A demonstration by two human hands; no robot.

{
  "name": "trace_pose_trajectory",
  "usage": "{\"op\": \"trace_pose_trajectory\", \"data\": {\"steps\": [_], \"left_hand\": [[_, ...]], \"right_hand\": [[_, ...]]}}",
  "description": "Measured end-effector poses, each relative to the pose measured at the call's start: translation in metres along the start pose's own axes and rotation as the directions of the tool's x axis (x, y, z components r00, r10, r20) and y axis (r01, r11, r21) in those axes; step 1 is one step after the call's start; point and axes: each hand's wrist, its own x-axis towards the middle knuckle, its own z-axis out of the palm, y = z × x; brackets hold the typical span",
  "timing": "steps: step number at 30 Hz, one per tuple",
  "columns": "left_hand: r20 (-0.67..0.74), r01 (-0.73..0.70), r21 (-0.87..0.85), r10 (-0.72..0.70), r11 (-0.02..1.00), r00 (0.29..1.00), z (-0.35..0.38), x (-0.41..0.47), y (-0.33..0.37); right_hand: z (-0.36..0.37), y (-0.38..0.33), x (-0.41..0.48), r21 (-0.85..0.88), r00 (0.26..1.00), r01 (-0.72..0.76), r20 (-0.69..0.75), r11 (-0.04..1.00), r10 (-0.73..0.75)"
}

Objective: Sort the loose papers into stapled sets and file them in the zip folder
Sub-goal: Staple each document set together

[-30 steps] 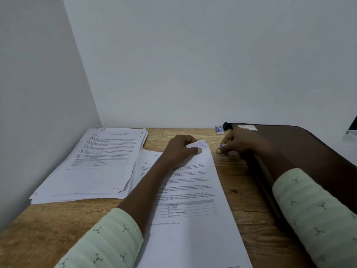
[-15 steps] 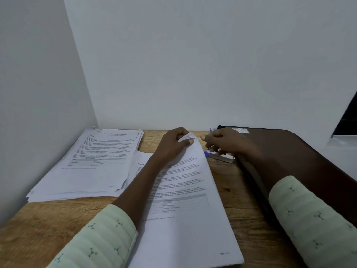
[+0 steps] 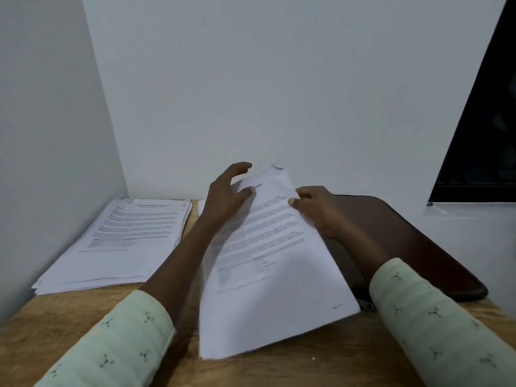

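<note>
Office-like desk corner — wooden desk [image 3: 69, 325], paper stack [image 3: 120, 247], plain walls [image 3: 279, 93]

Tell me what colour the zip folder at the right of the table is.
Dark brown; the zip folder shows best in the head view.

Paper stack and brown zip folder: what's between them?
Head view: the lifted paper set, pinched by the right hand, with the left hand touching it.

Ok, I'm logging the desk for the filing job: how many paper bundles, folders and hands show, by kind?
Paper bundles: 2, the stack lying at left and the set held up.
Folders: 1, the zip folder.
Hands: 2, the left hand touching the set, the right hand pinching it.
Total: 5.
The white sliver behind the left arm is not counted.
</note>
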Motion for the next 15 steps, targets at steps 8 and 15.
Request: {"op": "trace_pose_trajectory", "data": {"steps": [8, 15], "left_hand": [[0.061, 0.364, -0.22, -0.36, 0.905, 0.931, -0.017, -0.026, -0.01], [0.234, 0.524, -0.571, -0.486, 0.632, 0.842, -0.016, -0.042, -0.009]], "right_hand": [[-0.036, 0.019, 0.007, 0.153, 0.941, -0.033, -0.329, 0.988, 0.082], [-0.022, 0.015, 0.005, 0.425, 0.987, -0.106, -0.067, 0.899, 0.148]]}}
